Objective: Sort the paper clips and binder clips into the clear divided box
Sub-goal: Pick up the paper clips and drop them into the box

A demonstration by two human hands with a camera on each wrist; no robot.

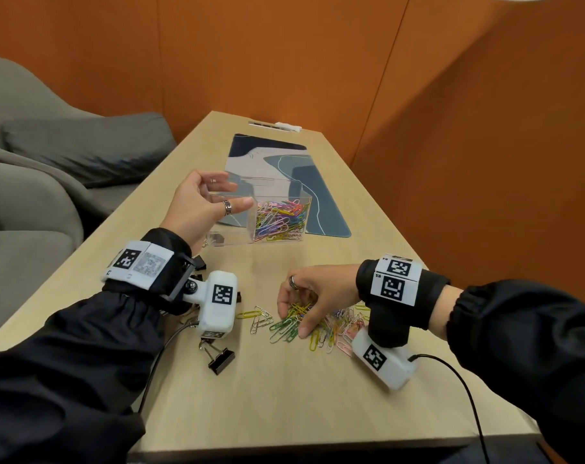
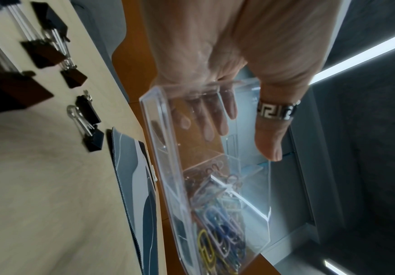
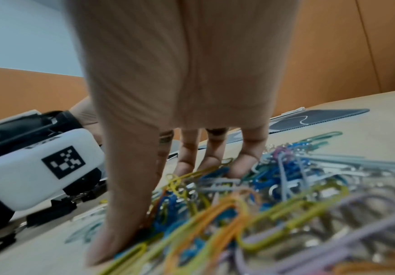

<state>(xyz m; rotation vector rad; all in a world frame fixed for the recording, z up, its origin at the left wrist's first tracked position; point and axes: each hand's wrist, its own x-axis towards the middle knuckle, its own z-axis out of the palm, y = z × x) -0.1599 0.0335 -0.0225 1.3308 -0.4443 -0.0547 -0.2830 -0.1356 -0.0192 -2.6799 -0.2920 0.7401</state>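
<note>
Toward the left edge of the tabletop (image 1: 284,390), black binder clips (image 2: 43,54) lie loose, several of them under the left wrist and one (image 1: 221,360) nearer the front edge with its wire handles pointing back toward the wrist camera (image 1: 217,306).

Just beyond them the left hand (image 1: 197,209) grips the left end of the clear divided box (image 1: 274,239), fingers behind its far wall and the thumb, with a patterned ring (image 2: 276,111), lying along the near wall. The left wrist view shows the fingers (image 2: 217,115) through the plastic, pressed flat against the wall, while the thumb reaches toward the divider. The box stands near the middle of the tabletop, its far side over the near edge of a blue and grey patterned mat (image 1: 321,195). The compartment by the hand looks bare apart from a small dark object at its near left corner, too unclear to name. The right compartment holds a heap of coloured paper clips (image 1: 279,217) that fills much of it.

To the right, closer to the front edge, a spread pile of loose paper clips (image 1: 321,324) covers the wood: green, yellow, pink, blue, silver. The right hand (image 1: 314,296) comes down on this pile with fingers curled, the thumb (image 3: 126,214) planted at one side and the fingertips (image 3: 241,163) at the other, drawing yellow and green clips in between them. A ring sits on one finger. Whether any clip is lifted off the wood cannot be told.
</note>
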